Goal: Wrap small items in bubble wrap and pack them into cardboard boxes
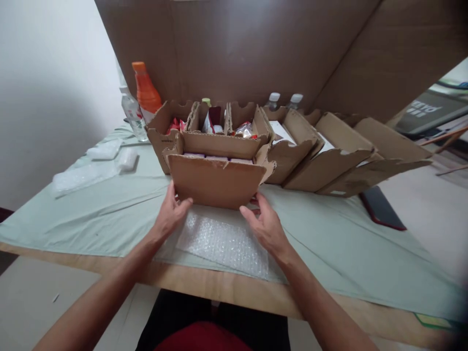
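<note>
A brown cardboard box (217, 183) with an open top is between my hands at the middle of the table. Inside it, the tops of purplish packages (216, 158) show just above the front wall. My left hand (173, 210) grips its lower left corner, thumb on the front. At the lower right corner, my right hand (263, 223) holds it the same way, with some fingertips hidden behind the cardboard. A sheet of bubble wrap (226, 239) lies flat on the cloth in front of the box, between my forearms.
Behind stands a row of open cardboard bins (288, 146) with small goods. An orange bottle (146, 92) and a clear bottle (133, 114) are at back left. Bubble-wrap pieces (86, 175) lie on the left; a dark flat device (382, 207) is on the right.
</note>
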Motion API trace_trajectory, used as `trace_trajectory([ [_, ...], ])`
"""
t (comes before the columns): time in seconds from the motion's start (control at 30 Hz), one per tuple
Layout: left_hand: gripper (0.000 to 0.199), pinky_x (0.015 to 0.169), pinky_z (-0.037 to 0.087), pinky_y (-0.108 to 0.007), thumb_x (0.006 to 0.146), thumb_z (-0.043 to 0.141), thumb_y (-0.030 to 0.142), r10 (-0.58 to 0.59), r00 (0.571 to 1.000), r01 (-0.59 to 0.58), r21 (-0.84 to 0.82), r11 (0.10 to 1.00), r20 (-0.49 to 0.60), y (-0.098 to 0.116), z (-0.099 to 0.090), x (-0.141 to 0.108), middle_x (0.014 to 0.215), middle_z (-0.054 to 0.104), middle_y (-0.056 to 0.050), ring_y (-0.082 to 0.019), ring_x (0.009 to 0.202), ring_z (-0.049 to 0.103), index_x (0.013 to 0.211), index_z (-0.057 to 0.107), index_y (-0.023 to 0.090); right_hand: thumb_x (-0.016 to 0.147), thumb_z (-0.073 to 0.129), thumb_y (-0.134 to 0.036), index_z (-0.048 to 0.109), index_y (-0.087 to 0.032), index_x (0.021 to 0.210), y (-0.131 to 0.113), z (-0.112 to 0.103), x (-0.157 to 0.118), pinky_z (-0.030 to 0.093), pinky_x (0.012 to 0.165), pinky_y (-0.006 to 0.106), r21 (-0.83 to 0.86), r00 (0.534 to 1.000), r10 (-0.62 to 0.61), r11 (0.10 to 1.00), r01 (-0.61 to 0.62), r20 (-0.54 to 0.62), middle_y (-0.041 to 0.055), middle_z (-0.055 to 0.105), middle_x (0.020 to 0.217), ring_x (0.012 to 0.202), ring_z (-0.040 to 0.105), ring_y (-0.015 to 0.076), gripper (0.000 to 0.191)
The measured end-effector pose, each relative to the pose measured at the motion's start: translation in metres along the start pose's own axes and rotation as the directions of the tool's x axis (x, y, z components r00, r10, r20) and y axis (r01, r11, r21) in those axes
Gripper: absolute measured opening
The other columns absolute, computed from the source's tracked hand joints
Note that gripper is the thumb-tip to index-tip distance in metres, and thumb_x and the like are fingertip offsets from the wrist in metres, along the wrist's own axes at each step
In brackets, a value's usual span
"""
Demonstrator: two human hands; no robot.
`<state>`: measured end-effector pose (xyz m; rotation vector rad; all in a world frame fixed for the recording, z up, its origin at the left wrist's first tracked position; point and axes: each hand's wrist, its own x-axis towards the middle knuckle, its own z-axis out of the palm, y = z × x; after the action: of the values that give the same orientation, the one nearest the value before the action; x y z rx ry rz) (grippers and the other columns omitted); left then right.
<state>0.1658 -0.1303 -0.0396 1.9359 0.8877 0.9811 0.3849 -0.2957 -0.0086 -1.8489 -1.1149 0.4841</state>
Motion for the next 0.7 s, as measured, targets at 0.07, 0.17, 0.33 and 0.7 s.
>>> trace_trajectory([
  [0.07, 0.072, 0.106, 0.055, -0.052, 0.091, 0.059, 0.030, -0.035, 0.999, 0.036, -0.066, 0.997, 0.015, 0.004, 0.017, -0.004, 0.142, 0.059, -0.018, -0.030, 0.128, 0.061, 0.156, 0.029, 0.019, 0.092, 0.055, -0.046, 0.050, -0.017, 0.148, 0.006, 0.004, 0.015, 0.053, 0.098, 0.051, 0.033, 0.999, -0.020, 0.999, 0.021, -0.029, 0.0154, 0.066, 0.135, 0.117, 0.064, 0.0313, 0.063],
  [0.17, 0.078, 0.109, 0.052, -0.054, 0.090, 0.058, 0.025, -0.055, 0.998, 0.057, -0.096, 0.994, 0.031, 0.004, 0.022, -0.014, 0.147, 0.056, -0.017, -0.030, 0.130, 0.061, 0.160, 0.024, 0.023, 0.091, 0.056, -0.044, 0.049, -0.019, 0.149, 0.026, -0.005, 0.010, 0.053, 0.100, 0.051, 0.054, 1.000, -0.014, 0.998, 0.015, -0.003, 0.0151, 0.065, 0.136, 0.117, 0.064, 0.0299, 0.064],
  [0.33, 0.080, 0.115, 0.045, -0.061, 0.093, 0.061, 0.026, 0.053, 0.991, -0.025, 0.219, 0.975, -0.124, 0.006, 0.000, -0.044, 0.162, 0.039, -0.020, -0.037, 0.148, 0.044, 0.163, 0.022, 0.027, 0.096, 0.055, -0.045, 0.057, -0.024, 0.145, 0.036, -0.017, -0.040, 0.052, 0.105, 0.055, -0.089, 0.999, 0.020, 0.996, -0.024, -0.043, 0.0141, 0.056, 0.151, 0.134, 0.057, 0.0335, 0.053],
  [0.7, 0.063, 0.128, 0.021, -0.058, 0.103, 0.047, 0.047, 0.171, 0.763, -0.566, 0.517, 0.642, 0.624, -0.016, -0.018, -0.100, 0.170, 0.033, -0.014, -0.034, 0.156, 0.033, 0.160, 0.033, 0.023, 0.098, 0.056, -0.031, 0.048, -0.027, 0.155, 0.052, 0.021, -0.099, 0.029, 0.126, 0.055, -0.386, 0.868, -0.261, 0.815, 0.433, 0.423, 0.0059, 0.044, 0.163, 0.152, 0.041, 0.0293, 0.058],
])
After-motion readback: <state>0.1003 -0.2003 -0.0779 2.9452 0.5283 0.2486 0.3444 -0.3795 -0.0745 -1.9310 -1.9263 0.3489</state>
